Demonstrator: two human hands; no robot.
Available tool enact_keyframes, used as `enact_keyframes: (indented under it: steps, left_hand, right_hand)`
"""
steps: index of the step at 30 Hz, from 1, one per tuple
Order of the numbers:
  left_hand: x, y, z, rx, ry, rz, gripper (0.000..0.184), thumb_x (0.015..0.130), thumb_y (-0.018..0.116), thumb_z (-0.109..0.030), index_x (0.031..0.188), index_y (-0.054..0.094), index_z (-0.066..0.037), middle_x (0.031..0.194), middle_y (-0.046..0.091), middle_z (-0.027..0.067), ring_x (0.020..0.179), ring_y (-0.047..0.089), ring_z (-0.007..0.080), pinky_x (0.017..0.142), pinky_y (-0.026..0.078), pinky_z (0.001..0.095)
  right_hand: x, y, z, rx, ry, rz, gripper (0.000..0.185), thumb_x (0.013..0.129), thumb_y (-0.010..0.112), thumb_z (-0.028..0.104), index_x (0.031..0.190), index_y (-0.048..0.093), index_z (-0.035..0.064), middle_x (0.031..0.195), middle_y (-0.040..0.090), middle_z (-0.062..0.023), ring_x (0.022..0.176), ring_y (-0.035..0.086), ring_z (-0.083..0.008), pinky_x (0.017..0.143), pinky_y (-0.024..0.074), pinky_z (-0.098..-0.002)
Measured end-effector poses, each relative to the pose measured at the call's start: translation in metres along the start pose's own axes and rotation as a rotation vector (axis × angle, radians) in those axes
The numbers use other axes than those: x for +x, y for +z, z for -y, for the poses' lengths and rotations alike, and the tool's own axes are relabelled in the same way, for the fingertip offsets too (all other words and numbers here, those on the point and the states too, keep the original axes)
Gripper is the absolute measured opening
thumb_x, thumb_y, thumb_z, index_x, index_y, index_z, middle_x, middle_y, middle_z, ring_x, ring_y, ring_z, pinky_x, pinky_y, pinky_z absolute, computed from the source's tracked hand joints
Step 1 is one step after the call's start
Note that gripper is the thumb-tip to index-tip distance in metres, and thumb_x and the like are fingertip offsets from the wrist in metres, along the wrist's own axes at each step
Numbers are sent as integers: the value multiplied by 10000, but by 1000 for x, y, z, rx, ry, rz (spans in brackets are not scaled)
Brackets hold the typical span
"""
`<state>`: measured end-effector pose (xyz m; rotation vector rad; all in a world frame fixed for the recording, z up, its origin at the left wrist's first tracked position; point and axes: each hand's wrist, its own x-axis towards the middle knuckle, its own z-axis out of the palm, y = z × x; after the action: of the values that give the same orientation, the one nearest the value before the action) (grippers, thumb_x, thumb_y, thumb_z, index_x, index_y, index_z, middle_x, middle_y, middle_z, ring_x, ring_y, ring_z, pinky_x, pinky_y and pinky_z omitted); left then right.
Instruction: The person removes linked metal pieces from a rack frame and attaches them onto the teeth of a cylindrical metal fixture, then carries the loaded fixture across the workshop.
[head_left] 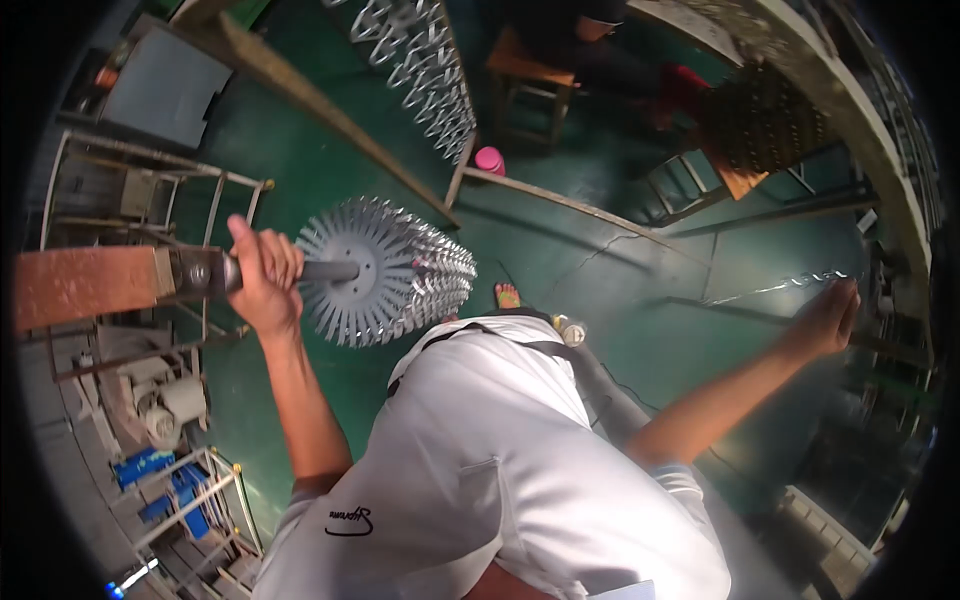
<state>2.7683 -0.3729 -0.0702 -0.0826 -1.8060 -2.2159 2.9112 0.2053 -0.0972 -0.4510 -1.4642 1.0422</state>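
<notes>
My left hand (265, 275) is wrapped round a grey metal shaft at the left. From that shaft extends a round drum (352, 270) with radiating metal slats and rows of shiny metal pieces along its side. Left of my hand, the shaft meets a reddish-brown beam (90, 285). My right hand (832, 318) is stretched out to the far right with its fingers bent together. A thin, shiny twisted strip (775, 288) reaches from near those fingers towards the left; where it meets them is too small to make out.
Hanging metal coils (425, 80) line a frame at the top. A pink stool (489, 160) stands below them. Another person (600, 60) is near a wooden stool (530, 62). Metal racks (215, 205) and a motor (175, 405) stand left.
</notes>
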Motion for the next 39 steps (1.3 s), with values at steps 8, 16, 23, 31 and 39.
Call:
enact_keyframes:
  steps: [8,16,23,31,39]
  left_hand:
    - [-2,11,-14,27,53,19,588,1057,398,-393,538,280,-143,470,261,-18,392,220,84,425,247,261]
    - [-2,23,-28,28,71,33,588,1056,400,-389,536,277,-145,470,259,-15,395,214,88,418,234,259]
    - [0,27,-36,50,88,51,588,1059,391,-385,533,277,-149,462,251,-16,390,209,88,416,236,261]
    - [0,28,-35,85,119,11,588,1057,395,-390,533,276,-154,458,251,-19,385,212,89,421,240,258]
    - [0,28,-31,84,121,-19,584,1054,408,-388,533,279,-158,455,256,-18,387,214,89,422,236,258]
  right_hand:
    - [-126,57,40,11,111,151,97,907,629,7,863,640,-78,858,560,-41,788,526,-122,717,430,-249]
    - [-221,101,60,336,241,252,117,809,703,-84,924,700,-60,917,598,-102,804,549,-155,659,440,-242]
    - [-272,148,97,502,121,480,195,712,772,-110,888,718,-43,800,613,-89,723,543,-162,623,419,-261]
    - [-324,170,94,474,35,689,219,660,801,-109,856,723,-50,744,636,-94,662,542,-176,581,409,-274]
    - [-356,181,72,465,-51,770,221,665,802,-80,867,729,-26,750,631,-81,669,553,-191,600,424,-298]
